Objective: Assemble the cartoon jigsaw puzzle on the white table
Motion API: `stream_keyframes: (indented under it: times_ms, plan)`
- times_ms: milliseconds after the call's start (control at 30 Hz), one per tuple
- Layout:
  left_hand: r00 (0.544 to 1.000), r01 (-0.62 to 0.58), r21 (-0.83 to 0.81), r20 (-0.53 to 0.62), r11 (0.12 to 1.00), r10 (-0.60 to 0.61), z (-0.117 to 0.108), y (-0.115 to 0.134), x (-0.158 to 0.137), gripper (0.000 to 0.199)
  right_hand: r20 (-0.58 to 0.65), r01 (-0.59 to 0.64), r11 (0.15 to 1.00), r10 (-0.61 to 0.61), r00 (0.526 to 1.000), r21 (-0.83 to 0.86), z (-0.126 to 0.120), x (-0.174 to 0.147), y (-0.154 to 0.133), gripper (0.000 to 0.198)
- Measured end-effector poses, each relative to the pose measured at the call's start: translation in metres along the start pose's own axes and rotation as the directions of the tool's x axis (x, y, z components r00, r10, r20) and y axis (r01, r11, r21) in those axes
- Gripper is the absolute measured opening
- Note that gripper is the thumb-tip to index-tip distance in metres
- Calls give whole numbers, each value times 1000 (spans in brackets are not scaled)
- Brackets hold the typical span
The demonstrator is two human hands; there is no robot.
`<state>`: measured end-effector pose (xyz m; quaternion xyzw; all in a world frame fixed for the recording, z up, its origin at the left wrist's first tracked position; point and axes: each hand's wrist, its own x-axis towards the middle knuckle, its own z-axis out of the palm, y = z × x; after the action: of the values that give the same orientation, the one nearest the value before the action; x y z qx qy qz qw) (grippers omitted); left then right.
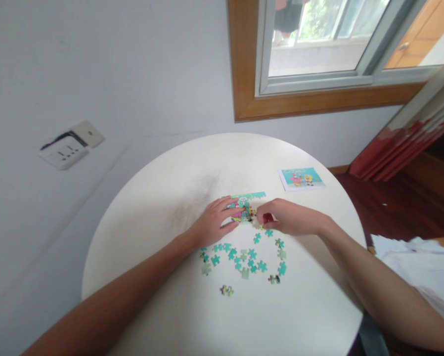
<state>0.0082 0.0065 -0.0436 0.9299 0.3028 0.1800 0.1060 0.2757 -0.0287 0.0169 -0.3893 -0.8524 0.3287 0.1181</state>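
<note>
A partly joined jigsaw block (245,203) in teal, pink and yellow lies near the middle of the round white table (192,173). My left hand (214,221) rests flat on the block's left end, fingers spread over it. My right hand (287,217) is at the block's right end, its fingertips pinched on a small puzzle piece (259,223) pressed against the block. Several loose teal pieces (244,257) lie scattered just in front of both hands, and one small joined pair (226,290) sits nearer to me.
A printed reference picture (301,178) lies at the table's far right. A white wall with a socket plate (64,153) is to the left, a wood-framed window (318,99) behind, a red-and-cream curtain (411,143) at right. White cloth (422,262) lies beside the table's right edge.
</note>
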Motion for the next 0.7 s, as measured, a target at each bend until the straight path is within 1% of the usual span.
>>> stream_keyframes:
  times_ms: [67,133,233,333,400,500,600,700]
  plan:
    - [1000,1,2,8,1000,-1,0,0,0,38,-121,-42,999,42,992,-3,-2,3,7,11]
    - [1000,1,3,14,1000,-1,0,0,0,38,-229,-71,997,75,970,25,-2,7,14,11]
    - [1000,5,2,18,1000,-5,-1,0,1,38,-344,-86,992,113,932,93,-1,14,24,9]
    - [1000,9,1,27,1000,-9,-2,1,1,38,-427,-116,982,170,888,150,3,20,31,8]
    - [999,7,1,33,1000,-7,-2,1,1,38,-452,-132,975,201,869,180,5,24,34,8]
    - [1000,1,-1,29,1000,-1,-2,1,1,38,-454,-150,963,240,858,224,9,28,38,8]
    - [1000,0,-7,21,1000,0,-2,0,1,38,-435,-171,950,274,858,261,13,32,41,9]
    - [1000,3,-7,24,1000,-2,-2,1,1,39,-413,-174,945,280,867,276,16,34,44,11]
